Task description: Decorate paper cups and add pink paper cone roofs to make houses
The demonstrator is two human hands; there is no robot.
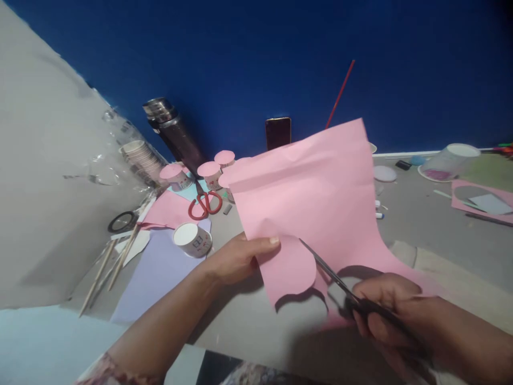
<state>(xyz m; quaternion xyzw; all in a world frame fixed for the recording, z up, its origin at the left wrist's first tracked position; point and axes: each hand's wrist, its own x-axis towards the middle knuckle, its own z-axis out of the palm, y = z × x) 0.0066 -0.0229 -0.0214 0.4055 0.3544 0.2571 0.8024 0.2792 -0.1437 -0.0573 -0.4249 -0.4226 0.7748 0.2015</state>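
My left hand (240,256) pinches the lower left edge of a large pink paper sheet (316,192), held up in front of me, thumb on its face. My right hand (388,310) is closed round the black handles of a pair of scissors (332,275). Their blades point up and left into the sheet, beside a rounded flap partly cut from its lower edge.
On the grey floor at left lie red-handled scissors (205,205), pink-topped paper cups (210,172), a white cup on its side (193,239), lilac paper (156,272), wooden sticks (108,267), a tape roll (121,221) and a dark flask (172,131). A phone (278,132) leans on the blue wall. More pink paper (481,200) lies right.
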